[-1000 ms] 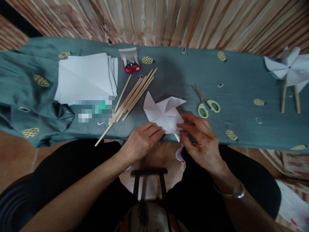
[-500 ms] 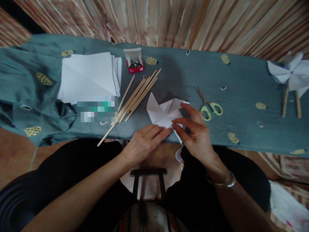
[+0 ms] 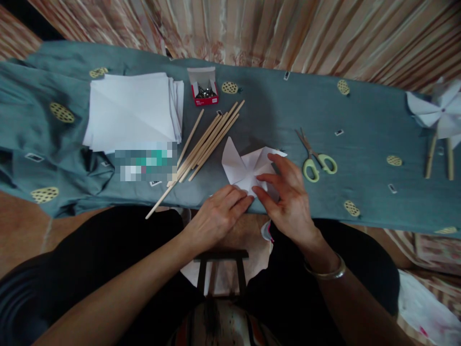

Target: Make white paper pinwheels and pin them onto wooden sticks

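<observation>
A white paper pinwheel [image 3: 240,168] with folded blades lies at the near edge of the cloth-covered table. My left hand [image 3: 221,214] has its fingers together and holds the paper at its near side. From the right, my right hand [image 3: 290,202] grips a paper flap with curled thumb and fingers, which partly cover the right blades. The two hands are close together, the thumbs a small gap apart. Several wooden sticks [image 3: 211,142] lie in a loose bundle left of the pinwheel. To the right, scissors [image 3: 314,158] with light green handles rest with their blades slightly apart.
A stack of white paper [image 3: 129,110] lies at the left. Behind the sticks stands an open red-and-white box [image 3: 206,98] of metal pins. A finished pinwheel [image 3: 437,108] and two stick ends are at the far right. A pleated curtain [image 3: 252,29] hangs behind the table.
The near right flap, which pointed down toward me, no longer sticks out beyond the table edge. My right thumb has shifted slightly left. The whole view has moved a little.
</observation>
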Demonstrator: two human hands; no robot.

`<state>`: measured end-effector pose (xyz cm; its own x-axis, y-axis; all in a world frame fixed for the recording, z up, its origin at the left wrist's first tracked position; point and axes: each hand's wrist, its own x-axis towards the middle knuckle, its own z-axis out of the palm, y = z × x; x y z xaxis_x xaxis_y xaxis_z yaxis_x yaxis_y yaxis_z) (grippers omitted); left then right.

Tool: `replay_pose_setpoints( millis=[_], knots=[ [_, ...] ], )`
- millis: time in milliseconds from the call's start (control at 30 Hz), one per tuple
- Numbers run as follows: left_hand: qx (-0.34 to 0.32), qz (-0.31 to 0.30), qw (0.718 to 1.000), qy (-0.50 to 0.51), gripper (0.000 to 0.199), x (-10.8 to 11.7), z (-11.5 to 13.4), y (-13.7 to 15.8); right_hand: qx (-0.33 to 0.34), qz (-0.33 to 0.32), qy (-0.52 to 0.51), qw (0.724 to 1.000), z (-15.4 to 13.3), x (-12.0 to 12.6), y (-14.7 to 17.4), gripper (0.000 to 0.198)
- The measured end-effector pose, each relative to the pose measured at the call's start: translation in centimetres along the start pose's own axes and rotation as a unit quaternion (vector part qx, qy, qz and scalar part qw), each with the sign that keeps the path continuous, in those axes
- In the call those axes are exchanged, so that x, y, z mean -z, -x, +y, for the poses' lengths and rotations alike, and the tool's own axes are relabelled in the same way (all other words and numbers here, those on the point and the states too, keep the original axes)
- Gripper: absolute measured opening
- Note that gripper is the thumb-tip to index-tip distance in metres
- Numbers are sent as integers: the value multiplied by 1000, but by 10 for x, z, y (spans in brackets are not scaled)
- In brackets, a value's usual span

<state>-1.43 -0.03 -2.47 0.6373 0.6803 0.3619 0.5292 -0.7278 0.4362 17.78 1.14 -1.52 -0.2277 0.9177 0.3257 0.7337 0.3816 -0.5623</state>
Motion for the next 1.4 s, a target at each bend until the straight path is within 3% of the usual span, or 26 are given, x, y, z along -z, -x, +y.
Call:
replay_pose_setpoints(
  millis=[233, 967, 1200, 1400],
  knots=[
    [8, 2, 1000, 5, 24, -2, -2, 1, 33, 11, 21, 999, 1, -3, 4, 17],
    [44, 9, 996, 82, 24, -2, -5, -4, 30, 0, 21, 999, 0, -7, 5, 22],
    [49, 10, 995, 88, 24, -3, -5, -4, 88, 30, 72, 993, 5, -14, 5, 17],
    [51, 9, 995, 90, 24, -1, -5, -5, 97, 23, 105, 990, 4, -16, 4, 17]
  ],
)
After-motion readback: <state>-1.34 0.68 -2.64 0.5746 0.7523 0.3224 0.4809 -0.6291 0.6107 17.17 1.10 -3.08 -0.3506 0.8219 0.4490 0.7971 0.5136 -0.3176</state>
